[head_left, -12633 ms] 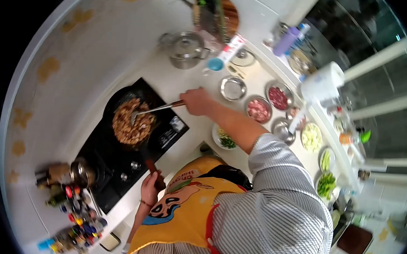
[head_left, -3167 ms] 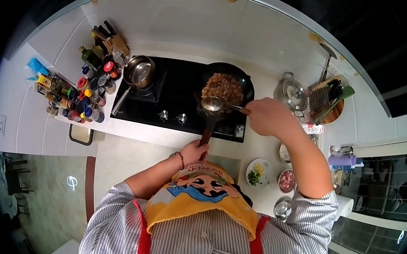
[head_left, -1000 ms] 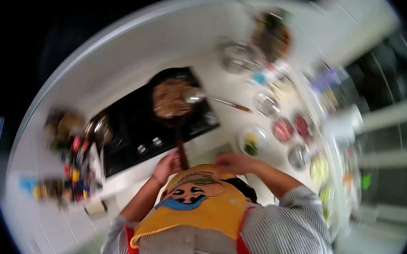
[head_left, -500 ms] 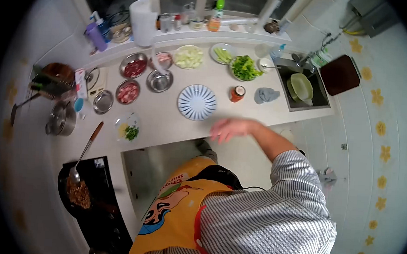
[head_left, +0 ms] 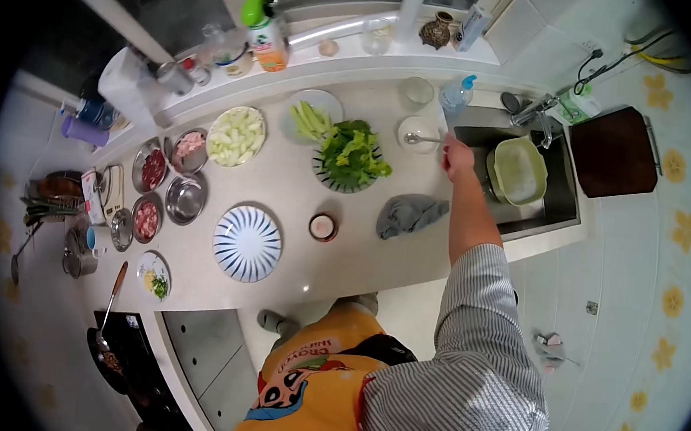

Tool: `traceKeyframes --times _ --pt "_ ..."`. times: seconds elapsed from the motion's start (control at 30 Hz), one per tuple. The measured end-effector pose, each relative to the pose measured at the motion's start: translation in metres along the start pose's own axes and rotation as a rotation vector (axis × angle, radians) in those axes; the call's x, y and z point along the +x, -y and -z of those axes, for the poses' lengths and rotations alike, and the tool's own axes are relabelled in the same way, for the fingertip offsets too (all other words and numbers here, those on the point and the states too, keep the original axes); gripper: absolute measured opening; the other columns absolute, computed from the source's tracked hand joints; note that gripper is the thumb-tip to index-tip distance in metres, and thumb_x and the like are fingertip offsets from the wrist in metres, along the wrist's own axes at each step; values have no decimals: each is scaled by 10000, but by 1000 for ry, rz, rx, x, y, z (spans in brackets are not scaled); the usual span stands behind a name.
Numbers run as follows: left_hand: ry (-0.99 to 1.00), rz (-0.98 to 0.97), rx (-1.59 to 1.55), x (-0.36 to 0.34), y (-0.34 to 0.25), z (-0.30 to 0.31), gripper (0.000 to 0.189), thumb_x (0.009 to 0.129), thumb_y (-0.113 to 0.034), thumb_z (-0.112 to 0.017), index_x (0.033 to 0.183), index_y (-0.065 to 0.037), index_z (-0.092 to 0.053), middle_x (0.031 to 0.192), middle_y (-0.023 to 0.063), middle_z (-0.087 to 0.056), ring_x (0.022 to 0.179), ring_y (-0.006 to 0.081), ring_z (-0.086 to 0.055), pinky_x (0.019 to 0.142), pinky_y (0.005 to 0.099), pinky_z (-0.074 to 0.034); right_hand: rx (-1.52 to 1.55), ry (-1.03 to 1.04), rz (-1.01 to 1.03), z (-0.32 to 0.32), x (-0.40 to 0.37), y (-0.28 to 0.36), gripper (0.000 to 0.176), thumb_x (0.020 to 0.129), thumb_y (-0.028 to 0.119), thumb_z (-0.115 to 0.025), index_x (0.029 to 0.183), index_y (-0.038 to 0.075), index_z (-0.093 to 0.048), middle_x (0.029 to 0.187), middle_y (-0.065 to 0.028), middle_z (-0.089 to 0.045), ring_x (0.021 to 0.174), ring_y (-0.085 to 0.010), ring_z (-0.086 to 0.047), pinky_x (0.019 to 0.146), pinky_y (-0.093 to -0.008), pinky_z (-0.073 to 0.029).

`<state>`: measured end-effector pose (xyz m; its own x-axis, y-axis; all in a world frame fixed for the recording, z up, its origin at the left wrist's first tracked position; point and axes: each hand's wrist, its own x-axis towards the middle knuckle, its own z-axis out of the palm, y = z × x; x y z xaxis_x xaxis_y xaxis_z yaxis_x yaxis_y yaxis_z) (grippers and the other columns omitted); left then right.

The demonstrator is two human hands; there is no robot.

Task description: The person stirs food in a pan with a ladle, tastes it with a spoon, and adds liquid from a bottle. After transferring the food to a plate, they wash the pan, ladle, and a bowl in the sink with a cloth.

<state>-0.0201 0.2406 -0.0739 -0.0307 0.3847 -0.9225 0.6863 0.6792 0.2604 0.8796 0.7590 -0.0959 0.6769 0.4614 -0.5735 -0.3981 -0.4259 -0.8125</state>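
Note:
My right hand (head_left: 458,158) is at the left edge of the sink, its fingers closed at the handle end of a metal spoon (head_left: 423,139). The spoon's head rests in a small white bowl (head_left: 419,124). Close by are a clear glass bowl (head_left: 415,93) and a bottle with a blue pump (head_left: 456,95). A grey cloth (head_left: 411,216) lies on the counter to the left of my forearm. My left hand is out of view.
Leafy greens (head_left: 352,153), a striped plate (head_left: 247,243), a lidded jar (head_left: 323,227), chopped pale vegetable (head_left: 237,136) and several metal bowls stand on the counter. The sink (head_left: 549,222) holds a green basin (head_left: 518,171). A pan (head_left: 104,351) sits on the stove.
My right hand has moved from above the counter's front edge to the spoon by the sink and closed at its handle. The view has shifted to the right.

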Motion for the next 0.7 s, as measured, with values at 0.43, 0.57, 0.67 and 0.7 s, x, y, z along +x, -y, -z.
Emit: traceKeyframes --times 0.43,0.57,0.67,0.7 --pt "42 -474 666 -9 -42 -47 349 992 -210 -584 1287 -33 -643 1219 121 -697 1106 218 -671 839 340 -575 72 111 742 62 54 58 332 1026 324 -581 924 19 -664 825 -98 -687 758 -208 -678 743 -332 -529" --pt "4 36 -458 -31 -111 -71 362 990 -141 -559 1309 26 -598 1166 129 -708 1075 249 -678 849 360 -560 -815 67 887 36 34 27 258 1009 260 -559 1036 57 -716 1009 -176 -715 938 -382 -684 882 -435 -535" --pt "27 -115 -56 -30 -139 -66 370 1000 -91 -512 1350 15 -564 1184 137 -698 1055 248 -683 833 358 -559 -984 229 835 31 53 12 271 992 218 -546 1108 83 -749 1103 -217 -718 1077 -416 -663 957 -431 -526" --pt "3 -116 -150 -31 -114 -76 378 997 -62 -495 1364 9 -552 1190 137 -695 1047 243 -685 821 350 -560 -1078 148 1030 36 57 8 278 989 198 -543 1115 61 -748 1082 -204 -736 1041 -367 -697 942 -417 -531"
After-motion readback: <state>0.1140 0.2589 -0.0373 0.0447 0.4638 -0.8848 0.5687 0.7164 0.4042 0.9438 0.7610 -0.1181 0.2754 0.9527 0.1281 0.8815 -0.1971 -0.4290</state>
